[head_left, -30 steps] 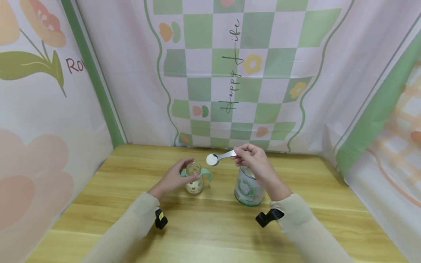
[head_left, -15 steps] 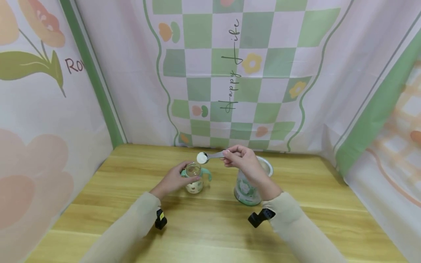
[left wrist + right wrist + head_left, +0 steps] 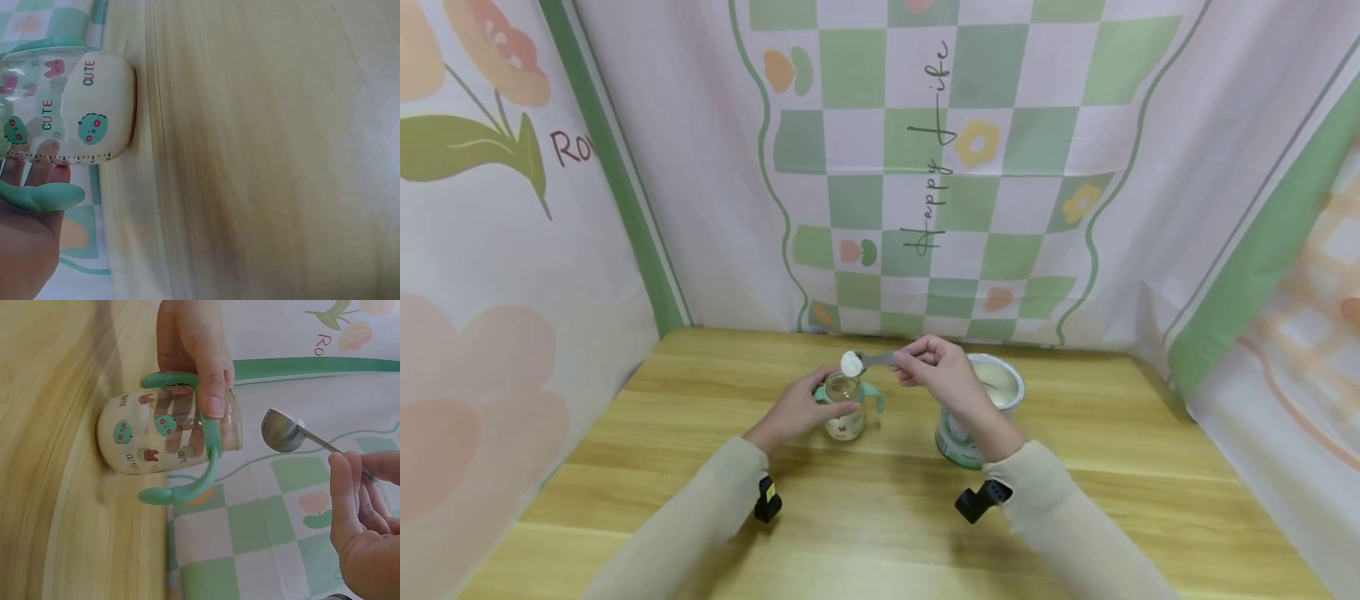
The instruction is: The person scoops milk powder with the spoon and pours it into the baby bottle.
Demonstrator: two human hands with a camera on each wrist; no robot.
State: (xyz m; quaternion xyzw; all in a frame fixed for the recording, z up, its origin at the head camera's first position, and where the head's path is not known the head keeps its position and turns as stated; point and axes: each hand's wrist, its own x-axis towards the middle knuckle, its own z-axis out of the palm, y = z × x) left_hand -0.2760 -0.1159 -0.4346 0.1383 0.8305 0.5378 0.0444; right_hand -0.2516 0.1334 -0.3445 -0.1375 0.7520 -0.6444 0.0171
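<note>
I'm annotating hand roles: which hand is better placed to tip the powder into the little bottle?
Probably the right hand: it pinches the spoon, whose heaped bowl hangs just above the bottle mouth. The left hand grips the bottle, steadying it.

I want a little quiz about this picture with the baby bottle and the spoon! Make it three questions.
1. True or false: the left hand grips the clear baby bottle with mint-green handles.
2. What does the right hand pinch? A) a fork B) the silver metal measuring spoon C) a lid
3. Fill in: the spoon's bowl holds white ____ and hovers above the bottle's open mouth.

Key:
1. True; fingers curl round it near the neck, and it stands on the wooden table.
2. B; behind that hand stands the open round tin of white powder.
3. Powder.
</note>
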